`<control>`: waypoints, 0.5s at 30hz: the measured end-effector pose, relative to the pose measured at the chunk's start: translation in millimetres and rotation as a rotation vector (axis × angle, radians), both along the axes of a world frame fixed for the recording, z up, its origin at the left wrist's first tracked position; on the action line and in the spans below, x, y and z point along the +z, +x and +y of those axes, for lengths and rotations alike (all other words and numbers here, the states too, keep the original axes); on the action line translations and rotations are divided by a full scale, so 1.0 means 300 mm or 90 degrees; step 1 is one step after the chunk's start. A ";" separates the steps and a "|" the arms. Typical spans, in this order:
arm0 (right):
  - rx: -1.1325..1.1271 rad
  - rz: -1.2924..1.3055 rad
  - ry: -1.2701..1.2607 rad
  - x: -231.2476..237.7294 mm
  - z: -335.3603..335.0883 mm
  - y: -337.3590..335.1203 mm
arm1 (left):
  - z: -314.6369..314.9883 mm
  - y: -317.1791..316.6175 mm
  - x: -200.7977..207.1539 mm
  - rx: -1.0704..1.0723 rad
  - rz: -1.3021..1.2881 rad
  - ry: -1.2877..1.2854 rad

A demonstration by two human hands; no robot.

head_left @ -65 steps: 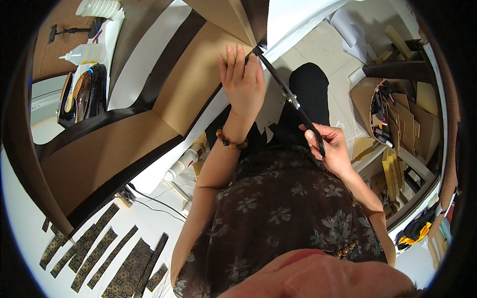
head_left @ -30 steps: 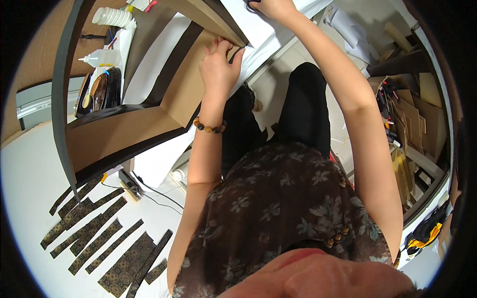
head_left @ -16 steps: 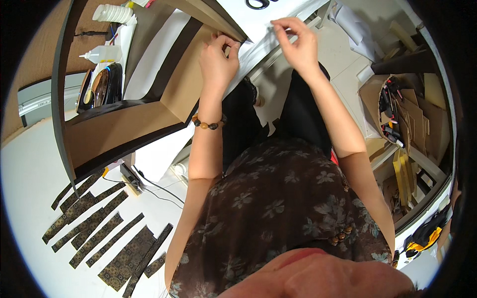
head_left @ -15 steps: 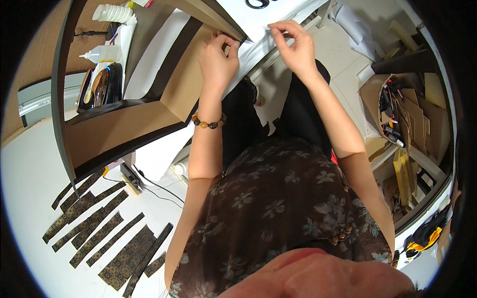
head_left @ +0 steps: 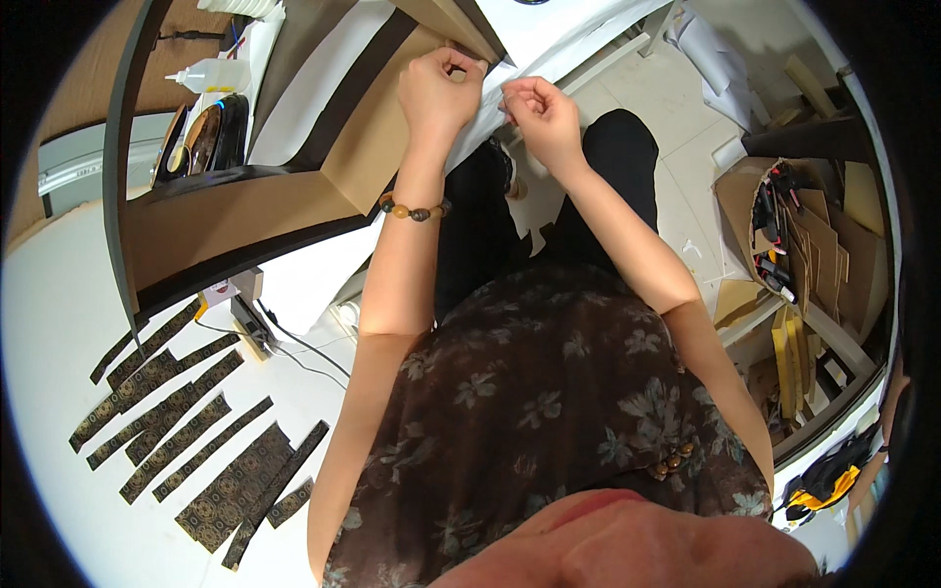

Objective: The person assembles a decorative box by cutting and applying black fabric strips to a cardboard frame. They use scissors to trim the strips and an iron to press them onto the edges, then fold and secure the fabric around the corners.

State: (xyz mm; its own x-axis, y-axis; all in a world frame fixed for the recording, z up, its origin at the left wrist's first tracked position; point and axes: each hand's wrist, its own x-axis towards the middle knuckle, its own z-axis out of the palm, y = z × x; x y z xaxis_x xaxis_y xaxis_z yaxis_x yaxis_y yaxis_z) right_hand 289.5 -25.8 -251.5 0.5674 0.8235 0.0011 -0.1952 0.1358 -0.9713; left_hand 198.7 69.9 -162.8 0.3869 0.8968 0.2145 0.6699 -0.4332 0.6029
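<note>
A large open box frame of brown board with black edging stands at the left, with a white strip and a dark band along its inside. My left hand, a beaded bracelet on its wrist, is at the frame's near right corner. Its fingers are curled in a pinch, and whatever may be between them is hidden. Just right of it, over the table edge, my right hand is closed with thumb and fingertips together. Anything in it is too small to make out. A gap separates the two hands.
Several dark gold-patterned strips lie on the white table at left, near cables. Behind the frame stand a squeeze bottle and a glossy dark appliance. A carton with tools and cardboard pieces sits at right.
My right hand has come left and nearer to me, close to my left hand, its fingers more curled. The left hand stays at the frame's corner. The whole view has shifted slightly.
</note>
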 end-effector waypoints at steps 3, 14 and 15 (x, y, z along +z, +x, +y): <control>0.042 0.088 0.032 -0.007 0.028 0.000 | 0.007 0.006 -0.001 0.014 -0.006 -0.011; 0.148 0.095 -0.057 0.028 -0.084 -0.008 | -0.100 -0.211 0.132 -0.016 -0.475 -0.097; 0.157 0.088 -0.049 0.030 -0.093 -0.008 | -0.173 -0.247 0.168 0.010 -0.522 -0.090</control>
State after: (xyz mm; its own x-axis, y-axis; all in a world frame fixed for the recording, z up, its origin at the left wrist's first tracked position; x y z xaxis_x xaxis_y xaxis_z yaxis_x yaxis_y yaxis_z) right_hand 287.0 -53.8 -242.5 0.3411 0.9310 -0.1299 -0.3437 -0.0051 -0.9391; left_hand 124.6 18.0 -112.4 0.1441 0.9405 0.3076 0.0001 -0.3109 0.9504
